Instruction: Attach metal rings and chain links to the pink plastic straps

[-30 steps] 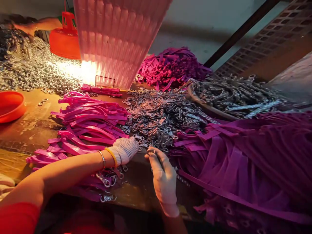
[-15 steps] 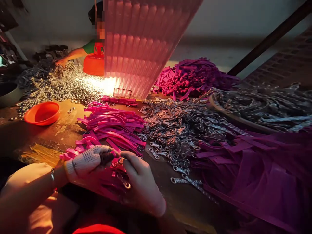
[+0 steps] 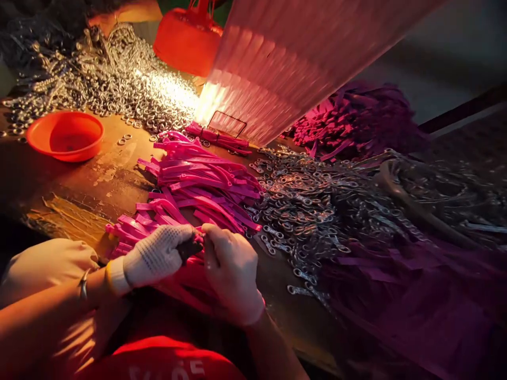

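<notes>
My left hand, in a white dotted glove with dark fingertips, is closed at the near edge of the pink strips. Bare and curled, my right hand meets it fingertip to fingertip. A small bit of pink shows between the two pinches; the rest of what they grip is hidden by the fingers. Pink strips lie in a heap just beyond both hands. To the right of that heap are many silvery braided pieces with ring ends.
An orange bowl sits at the left, near a pile of metal rings. A red lamp hangs beside a ribbed translucent panel. Purple strips lie at the right, with a rimmed container behind.
The view has tilted down and turned left. My hands have come closer together, and the metal ring piece seen between them earlier no longer shows.
</notes>
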